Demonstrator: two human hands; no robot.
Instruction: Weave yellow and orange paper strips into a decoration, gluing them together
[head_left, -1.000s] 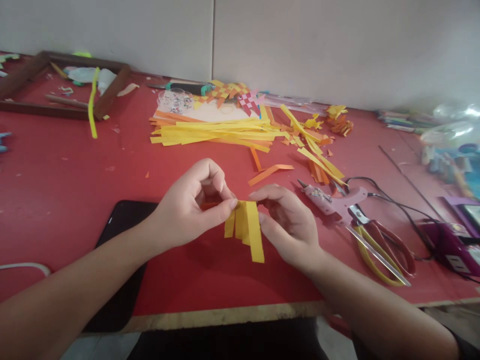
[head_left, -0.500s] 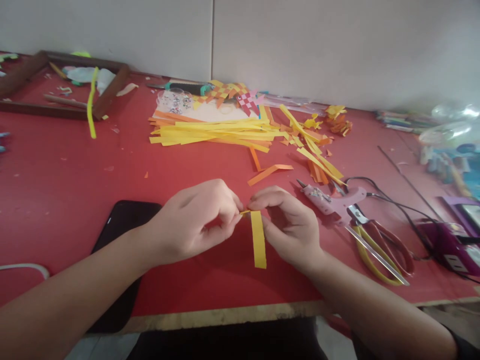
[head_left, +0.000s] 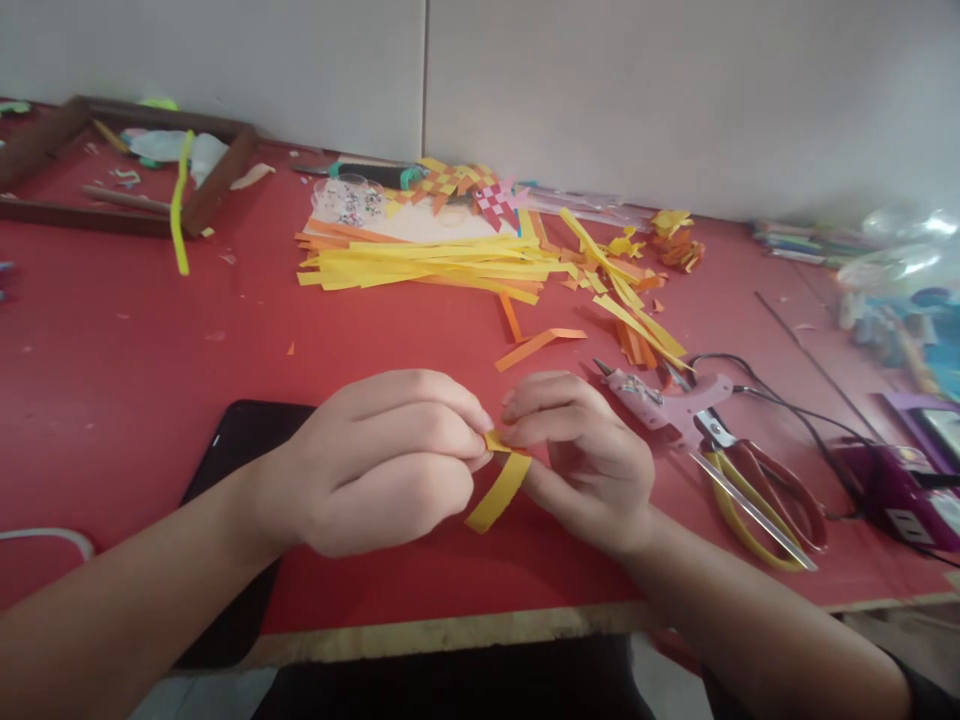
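A yellow paper strip point(head_left: 498, 494) is pinched between my two hands above the front of the red table. My left hand point(head_left: 386, 465) closes thumb and fingertips on its folded end. From the other side my right hand point(head_left: 583, 455) grips the strip near the fold with thumb and fingers. The loose tail hangs down and to the left, below the fingertips. Part of the fold is hidden by the fingers. Beneath my left forearm lies a black phone point(head_left: 247, 455), partly covered.
Yellow and orange paper strips point(head_left: 427, 265) lie behind the hands. To the right are a pink glue gun point(head_left: 667, 405) with its cord and scissors point(head_left: 772, 495). A wooden frame point(head_left: 90, 220) with scraps stands back left. Woven paper fish point(head_left: 496, 203) rest near the wall.
The strip's tail has swung from hanging straight down to slanting left. My left hand has turned, its fingers now more closely folded together. Both hands have shifted slightly.
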